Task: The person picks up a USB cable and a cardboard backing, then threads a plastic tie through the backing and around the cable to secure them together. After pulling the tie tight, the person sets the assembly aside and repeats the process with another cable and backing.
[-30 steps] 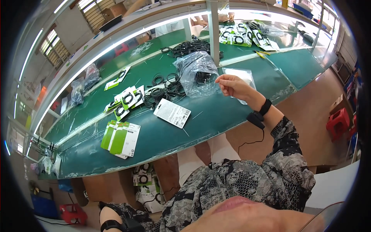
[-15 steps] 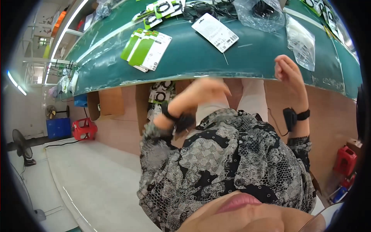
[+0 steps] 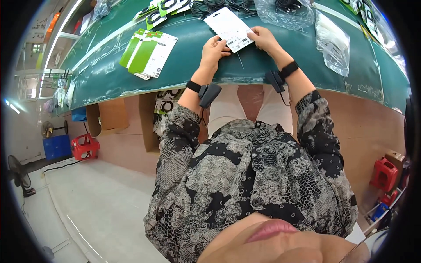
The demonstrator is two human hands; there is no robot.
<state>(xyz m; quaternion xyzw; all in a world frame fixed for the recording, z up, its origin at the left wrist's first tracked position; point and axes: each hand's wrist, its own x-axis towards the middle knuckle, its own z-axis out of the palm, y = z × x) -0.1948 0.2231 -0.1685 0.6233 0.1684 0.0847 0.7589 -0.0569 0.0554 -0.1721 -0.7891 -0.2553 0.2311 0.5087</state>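
Note:
A white hang-hole packaging card (image 3: 228, 27) with small print lies tilted on the green tabletop. My right hand (image 3: 266, 41) pinches its lower right edge between thumb and fingers. At its lower left edge is my left hand (image 3: 211, 55), thumb and curled fingers closing on the card's border; the fingertips partly hide each other. Left of my left hand rests a fanned stack of green and white packaging cards (image 3: 151, 53). Black cables (image 3: 223, 6) lie in a coiled heap just beyond the white card.
Packaged cables on green cards (image 3: 169, 6) lie at the far left. A clear bag holding black cables (image 3: 285, 13) and a flat clear plastic bag (image 3: 332, 44) are to the right. Below the table's front edge (image 3: 175, 87) stands an open carton (image 3: 148, 122); a red stool (image 3: 84, 147) is farther left.
Both hands have come from the table's front side onto the white card, the left forward and the right leftward. They now hold its lower edges. The whole view has shifted slightly.

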